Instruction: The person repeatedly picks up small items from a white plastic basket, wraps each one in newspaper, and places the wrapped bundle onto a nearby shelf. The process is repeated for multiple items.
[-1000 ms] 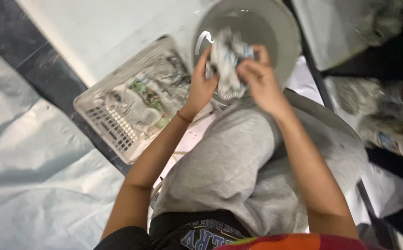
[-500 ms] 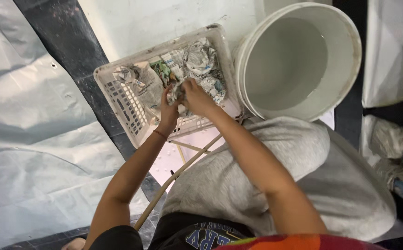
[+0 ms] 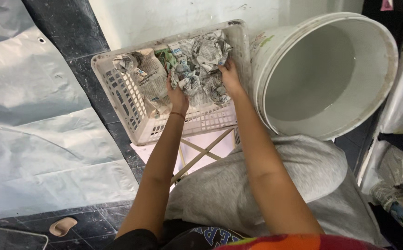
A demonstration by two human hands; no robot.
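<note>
Dark floor tiles and pale plastic sheeting lie around your grey-trousered knees. Both your hands are in the white slotted basket (image 3: 132,99): left hand (image 3: 177,95) and right hand (image 3: 230,76) curl their fingers around crumpled newspaper wads (image 3: 201,69) heaped toward its far right corner. Beyond, to the right, the white bucket (image 3: 326,74) leans, tilted and open.

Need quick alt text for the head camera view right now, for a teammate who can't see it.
Seen from above, a seated person's left hand and right hand press on crumpled newspaper wads in a white slotted plastic basket. A large white bucket leans beside it, right; grey plastic sheeting covers the floor, left.
</note>
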